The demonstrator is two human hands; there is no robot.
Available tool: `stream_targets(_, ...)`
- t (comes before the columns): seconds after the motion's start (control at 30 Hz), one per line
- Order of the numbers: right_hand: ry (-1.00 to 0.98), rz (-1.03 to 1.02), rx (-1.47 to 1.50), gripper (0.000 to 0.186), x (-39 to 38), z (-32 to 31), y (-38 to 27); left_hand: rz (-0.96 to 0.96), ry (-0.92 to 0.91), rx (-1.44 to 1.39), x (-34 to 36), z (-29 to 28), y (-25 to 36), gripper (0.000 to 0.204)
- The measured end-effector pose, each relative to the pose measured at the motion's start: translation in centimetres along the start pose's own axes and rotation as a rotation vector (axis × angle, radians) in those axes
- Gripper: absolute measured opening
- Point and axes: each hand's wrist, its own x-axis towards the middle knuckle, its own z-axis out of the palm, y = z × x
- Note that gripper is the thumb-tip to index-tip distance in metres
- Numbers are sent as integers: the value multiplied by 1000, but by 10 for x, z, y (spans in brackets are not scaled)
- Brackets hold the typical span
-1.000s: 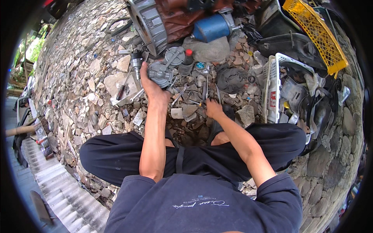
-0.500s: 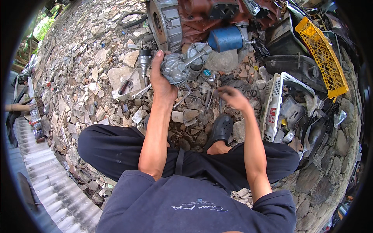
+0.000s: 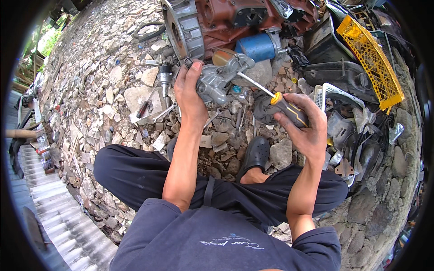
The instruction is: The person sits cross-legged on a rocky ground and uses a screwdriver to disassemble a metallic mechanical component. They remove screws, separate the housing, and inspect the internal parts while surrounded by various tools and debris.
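My left hand is closed around a grey cast-metal housing, rounded and with several lobes, held above the rubble. My right hand grips a screwdriver by its black and yellow handle. Its pale shaft slants up to the left, and the tip meets the housing's right side; whether it sits in a screw or slot I cannot make out. Behind the housing shows a yellowish-brown rounded piece, partly hidden.
Beyond my hands lies a reddish-brown engine or gearbox casing with a blue canister. A spanner and a metal cylindrical part lie left on stones. At right are a white crate of parts and a yellow crate.
My right hand, blurred and with no screwdriver visible before, has moved right and now holds the screwdriver against the housing. The housing has turned in my left hand.
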Motion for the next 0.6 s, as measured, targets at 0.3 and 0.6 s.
stream_targets(0.3,49,-91,-116,35,3,6,-2,-59,-6,80,-16,12,18,33)
stream_targets(0.6,61,-110,-204,36,-1,6,-2,-13,59,172,-21,20,24,27)
